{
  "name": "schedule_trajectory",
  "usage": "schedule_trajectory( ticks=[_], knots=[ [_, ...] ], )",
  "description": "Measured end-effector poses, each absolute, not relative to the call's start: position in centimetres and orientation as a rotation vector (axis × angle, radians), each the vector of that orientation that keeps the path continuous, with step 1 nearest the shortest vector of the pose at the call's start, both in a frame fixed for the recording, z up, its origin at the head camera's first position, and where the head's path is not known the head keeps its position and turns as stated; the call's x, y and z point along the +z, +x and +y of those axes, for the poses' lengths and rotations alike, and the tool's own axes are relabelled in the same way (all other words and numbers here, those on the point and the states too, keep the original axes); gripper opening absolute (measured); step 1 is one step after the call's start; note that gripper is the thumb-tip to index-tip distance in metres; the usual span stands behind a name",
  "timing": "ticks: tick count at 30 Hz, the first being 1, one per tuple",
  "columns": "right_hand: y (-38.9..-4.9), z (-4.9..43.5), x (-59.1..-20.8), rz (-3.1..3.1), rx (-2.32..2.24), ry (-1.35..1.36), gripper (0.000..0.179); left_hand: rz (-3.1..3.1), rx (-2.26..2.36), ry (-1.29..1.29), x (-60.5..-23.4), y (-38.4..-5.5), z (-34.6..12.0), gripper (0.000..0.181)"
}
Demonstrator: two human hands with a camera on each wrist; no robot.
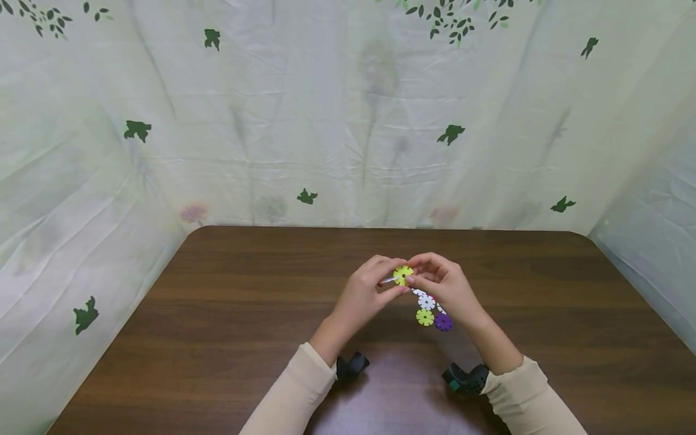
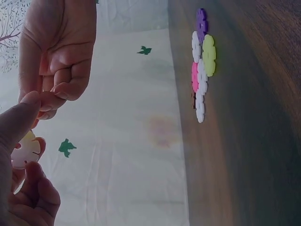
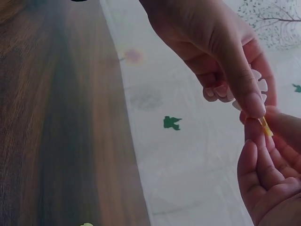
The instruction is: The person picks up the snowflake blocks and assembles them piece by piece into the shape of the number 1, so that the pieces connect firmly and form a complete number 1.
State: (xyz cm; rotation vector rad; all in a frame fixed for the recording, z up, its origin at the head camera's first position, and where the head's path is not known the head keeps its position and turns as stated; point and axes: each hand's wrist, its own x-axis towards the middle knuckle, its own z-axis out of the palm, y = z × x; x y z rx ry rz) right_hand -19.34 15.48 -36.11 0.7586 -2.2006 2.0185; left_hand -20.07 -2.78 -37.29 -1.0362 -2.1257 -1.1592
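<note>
Both hands meet above the table around two notched plastic discs. My left hand (image 1: 365,291) pinches a white disc (image 1: 388,280), seen nearly edge-on in the head view and flatter in the left wrist view. With thumb and fingertips, my right hand (image 1: 450,291) grips a yellow disc (image 1: 403,273) against the white one's edge. From the right wrist, the yellow disc (image 3: 266,127) appears as a thin edge between fingertips, and the white disc (image 3: 259,87) is partly covered by the left thumb.
On the brown table (image 1: 244,302) below the right hand lie several more discs: a yellow-green disc (image 1: 425,317), a purple disc (image 1: 443,322), a white disc (image 1: 426,302) and a pink disc (image 2: 194,76). A pale curtain (image 1: 326,121) with green bird shapes stands behind the table.
</note>
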Motion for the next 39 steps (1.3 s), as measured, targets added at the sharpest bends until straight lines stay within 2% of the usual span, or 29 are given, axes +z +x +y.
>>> schedule_trajectory(
  ticks=[6,13,18,28,39],
  knots=[
    [-19.0,16.0,-35.8,-2.253,1.934,0.765,0.031,-2.121,-1.154,-1.010,-37.3,-20.2,-3.0,0.036],
    [-19.0,18.1,-36.0,-2.418,1.678,0.774,0.057,-2.119,-1.131,-0.998,-37.4,-20.3,-3.1,0.040],
    [-19.1,19.9,-37.0,-2.508,1.571,0.725,0.066,-2.108,-1.130,-0.988,-37.5,-20.4,-3.2,0.042],
    [-19.4,23.2,-40.1,-2.653,1.502,0.654,0.068,-2.105,-1.115,-0.992,-37.4,-20.5,-3.3,0.040],
    [-20.3,24.4,-42.8,-2.732,1.494,0.676,0.053,-2.101,-1.115,-0.992,-37.4,-20.5,-3.5,0.041]
  ],
)
